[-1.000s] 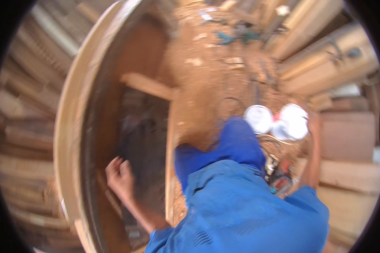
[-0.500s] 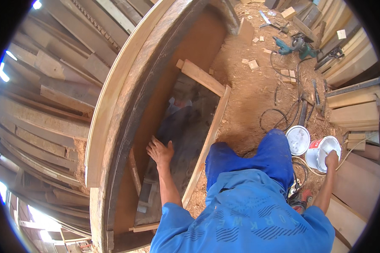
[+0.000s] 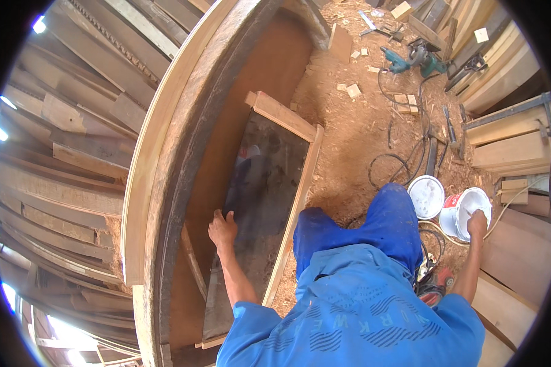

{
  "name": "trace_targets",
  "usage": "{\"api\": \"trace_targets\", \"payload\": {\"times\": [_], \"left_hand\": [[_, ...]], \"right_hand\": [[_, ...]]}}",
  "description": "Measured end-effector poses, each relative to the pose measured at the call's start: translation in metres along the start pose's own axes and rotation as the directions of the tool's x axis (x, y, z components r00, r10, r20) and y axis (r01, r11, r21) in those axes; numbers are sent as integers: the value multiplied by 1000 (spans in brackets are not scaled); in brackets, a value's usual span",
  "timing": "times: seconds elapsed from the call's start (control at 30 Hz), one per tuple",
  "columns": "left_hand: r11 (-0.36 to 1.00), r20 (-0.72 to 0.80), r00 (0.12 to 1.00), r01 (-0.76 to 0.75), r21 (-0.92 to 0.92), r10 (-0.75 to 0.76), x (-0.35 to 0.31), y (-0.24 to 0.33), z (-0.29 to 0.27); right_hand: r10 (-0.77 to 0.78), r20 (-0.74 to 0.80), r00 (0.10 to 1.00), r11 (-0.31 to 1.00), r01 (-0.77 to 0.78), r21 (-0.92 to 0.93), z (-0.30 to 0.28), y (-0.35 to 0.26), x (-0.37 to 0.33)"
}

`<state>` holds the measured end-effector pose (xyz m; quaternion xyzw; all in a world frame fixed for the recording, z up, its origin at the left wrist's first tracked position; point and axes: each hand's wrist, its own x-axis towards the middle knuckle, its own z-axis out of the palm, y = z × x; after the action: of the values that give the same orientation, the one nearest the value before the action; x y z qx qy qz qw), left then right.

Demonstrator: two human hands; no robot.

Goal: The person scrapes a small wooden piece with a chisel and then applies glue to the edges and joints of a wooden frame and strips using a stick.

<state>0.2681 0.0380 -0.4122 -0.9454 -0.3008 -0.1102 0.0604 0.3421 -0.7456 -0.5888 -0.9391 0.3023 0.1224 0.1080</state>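
Dark and glossy, the panel (image 3: pixel 266 189) edged with pale wooden strips (image 3: pixel 284 116) is my landmark, with the wearer's blue trousers (image 3: pixel 373 226) just to its right. Over the panel's left edge I see the left hand (image 3: pixel 222 229), its fingers loosely bent and the thumb spread away, nothing in its grasp that I can make out; whether the fingertips touch the surface, I can't tell. Well to the right of the panel, past the trousers, the right hand (image 3: pixel 479 225) is at the mouth of a white bucket (image 3: pixel 449 219) with a red patch. Those fingers curl down toward the opening — how far closed, and on what if anything, my view doesn't show. Between panel and bucket, near the latter, is a round white lid (image 3: pixel 427 197). Beyond the panel's far right corner, black cables (image 3: pixel 382 158) loop across sawdust, and a green power saw (image 3: pixel 417 58) rests farther off. Left of the panel I get brown board (image 3: pixel 217 162) — then thick timber (image 3: pixel 156 128), with planks (image 3: pixel 67 165) outermost.
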Motion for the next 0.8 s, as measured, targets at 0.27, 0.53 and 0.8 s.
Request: {"api": "trace_targets", "payload": {"times": [0.27, 0.53, 0.8], "left_hand": [[998, 67, 996, 61, 12, -61, 4, 17, 1], [970, 253, 967, -33, 239, -30, 37, 11, -2], [990, 217, 976, -56, 128, 27, 6, -21, 13]], "right_hand": [[-21, -48, 999, 999, 22, 32, 3, 12, -7], [-9, -17, 1000, 990, 11, 143, 44, 44, 1], [136, 13, 991, 982, -137, 132, -34, -12, -27]]}}
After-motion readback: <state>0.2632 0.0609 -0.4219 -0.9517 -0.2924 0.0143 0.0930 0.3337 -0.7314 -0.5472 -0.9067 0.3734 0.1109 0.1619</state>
